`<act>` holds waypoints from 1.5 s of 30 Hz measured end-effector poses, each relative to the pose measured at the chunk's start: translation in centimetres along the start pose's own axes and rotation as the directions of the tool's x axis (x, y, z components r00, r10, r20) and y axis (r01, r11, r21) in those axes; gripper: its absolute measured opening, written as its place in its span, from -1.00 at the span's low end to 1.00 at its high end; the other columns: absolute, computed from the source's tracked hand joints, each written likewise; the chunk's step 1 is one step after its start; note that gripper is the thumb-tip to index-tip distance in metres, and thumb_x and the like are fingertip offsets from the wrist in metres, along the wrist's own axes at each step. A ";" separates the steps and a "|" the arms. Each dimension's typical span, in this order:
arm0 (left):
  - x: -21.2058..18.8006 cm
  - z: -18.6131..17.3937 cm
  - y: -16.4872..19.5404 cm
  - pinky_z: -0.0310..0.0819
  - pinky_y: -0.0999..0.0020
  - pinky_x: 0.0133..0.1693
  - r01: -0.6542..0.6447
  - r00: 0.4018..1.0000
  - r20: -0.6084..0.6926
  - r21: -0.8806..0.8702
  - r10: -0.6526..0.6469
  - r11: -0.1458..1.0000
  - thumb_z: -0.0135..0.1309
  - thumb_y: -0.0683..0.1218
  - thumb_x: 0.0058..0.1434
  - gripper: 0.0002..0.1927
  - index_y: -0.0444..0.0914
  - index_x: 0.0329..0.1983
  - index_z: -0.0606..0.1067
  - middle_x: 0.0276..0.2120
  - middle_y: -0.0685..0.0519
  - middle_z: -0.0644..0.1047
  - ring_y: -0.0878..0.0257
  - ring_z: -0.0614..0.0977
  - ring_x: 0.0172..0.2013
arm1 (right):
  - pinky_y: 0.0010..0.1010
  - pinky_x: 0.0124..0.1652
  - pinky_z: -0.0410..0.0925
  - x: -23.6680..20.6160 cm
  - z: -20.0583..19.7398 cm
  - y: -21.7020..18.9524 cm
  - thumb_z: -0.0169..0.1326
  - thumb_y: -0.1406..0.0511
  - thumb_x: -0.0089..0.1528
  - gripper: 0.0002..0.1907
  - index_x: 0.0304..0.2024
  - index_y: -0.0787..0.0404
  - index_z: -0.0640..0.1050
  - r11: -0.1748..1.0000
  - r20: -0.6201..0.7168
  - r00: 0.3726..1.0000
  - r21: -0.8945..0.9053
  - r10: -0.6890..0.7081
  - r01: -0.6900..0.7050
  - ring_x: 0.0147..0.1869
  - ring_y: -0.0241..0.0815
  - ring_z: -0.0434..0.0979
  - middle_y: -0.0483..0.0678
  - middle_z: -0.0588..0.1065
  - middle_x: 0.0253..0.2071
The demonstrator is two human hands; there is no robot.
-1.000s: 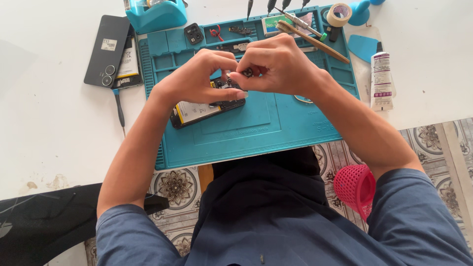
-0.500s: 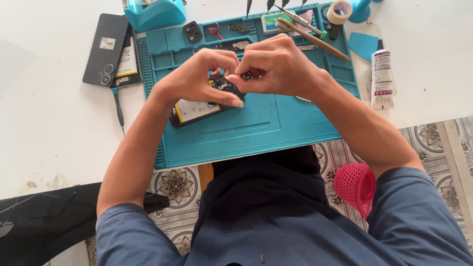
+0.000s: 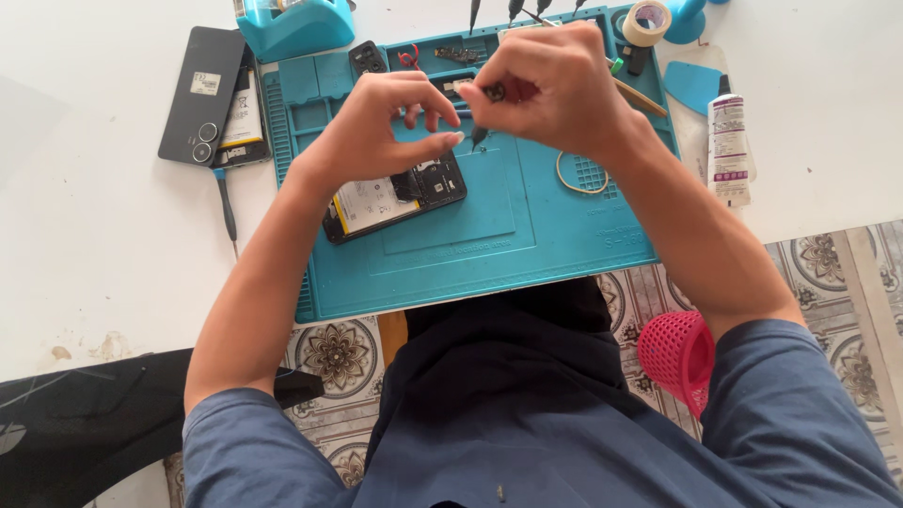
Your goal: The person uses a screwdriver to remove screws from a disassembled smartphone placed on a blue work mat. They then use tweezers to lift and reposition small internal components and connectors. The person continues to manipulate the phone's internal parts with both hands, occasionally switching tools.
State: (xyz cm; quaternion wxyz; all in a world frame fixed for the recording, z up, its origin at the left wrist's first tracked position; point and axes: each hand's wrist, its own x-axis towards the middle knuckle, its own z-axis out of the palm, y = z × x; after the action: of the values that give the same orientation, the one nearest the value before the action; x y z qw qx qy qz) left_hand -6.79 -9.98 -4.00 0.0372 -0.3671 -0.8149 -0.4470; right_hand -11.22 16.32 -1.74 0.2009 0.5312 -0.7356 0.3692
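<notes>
On the table: a white table point(image 3: 94, 273) carries a teal work mat point(image 3: 489, 245) with moulded compartments along its far edge.
Left hand: the left hand point(image 3: 372, 132) hovers over the mat's middle, its grip narrow, thumb and forefinger pinched close; whether a tiny part sits between them cannot be told.
Right hand: the right hand point(image 3: 555, 89) is closed around a small dark tool point(image 3: 482, 132), its tip pointing down beside the left thumb.
Opened phone: the opened phone point(image 3: 395, 196) lies on the mat just near of the left hand, battery showing.
Mat compartments: far trays hold a small black part point(image 3: 367, 58) and a red-wired piece point(image 3: 407, 58); a rubber band point(image 3: 576, 174) lies on the mat at right.
Teal holder: a teal tape dispenser point(image 3: 293, 26) stands far left.
Left of mat: a dark phone back cover point(image 3: 199, 94) and a thin screwdriver point(image 3: 226, 207).
Right of mat: a glue tube point(image 3: 729, 141), a blue pick point(image 3: 694, 85), a tape roll point(image 3: 647, 21).
Below the table: a pink mesh basket point(image 3: 675, 350); its contents are hidden.
</notes>
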 end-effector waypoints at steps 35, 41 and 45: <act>0.0 -0.2 -2.2 0.45 0.24 -0.21 -0.091 0.966 -0.202 0.317 0.161 0.944 0.25 -0.16 0.42 -0.90 -0.29 -0.20 0.64 -0.32 0.00 0.59 0.13 0.56 -0.25 | -0.57 -0.36 0.39 -0.1 2.8 -1.6 0.36 0.36 0.39 -0.84 -0.22 0.27 0.62 0.996 -0.096 0.994 0.077 0.050 -0.043 -0.37 -0.37 0.56 -0.11 0.54 -0.36; -0.1 -0.3 -2.5 0.46 0.21 -0.18 -0.125 0.959 -0.195 0.364 0.207 0.923 0.27 -0.14 0.42 -0.85 -0.30 -0.26 0.61 -0.31 0.01 0.61 0.10 0.56 -0.24 | -0.56 -0.38 0.37 -0.1 3.1 -1.5 0.37 0.34 0.38 -0.83 -0.19 0.27 0.61 0.998 -0.094 0.995 0.058 0.044 -0.039 -0.38 -0.38 0.54 -0.11 0.52 -0.37; -0.1 -0.2 -2.7 0.48 0.21 -0.14 -0.140 0.959 -0.183 0.366 0.219 0.920 0.27 -0.14 0.42 -0.86 -0.30 -0.25 0.62 -0.31 0.02 0.61 0.10 0.58 -0.22 | -0.56 -0.38 0.37 -0.1 3.3 -1.5 0.37 0.33 0.38 -0.83 -0.18 0.27 0.62 0.997 -0.089 0.994 0.065 0.056 -0.050 -0.37 -0.38 0.53 -0.11 0.52 -0.36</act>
State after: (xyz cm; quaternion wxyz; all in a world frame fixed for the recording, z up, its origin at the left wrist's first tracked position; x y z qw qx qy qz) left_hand -8.44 -11.11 -5.82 0.2328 -0.3764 -0.8347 -0.3277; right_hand -9.45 13.65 -3.44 0.2076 0.5001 -0.7277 0.4210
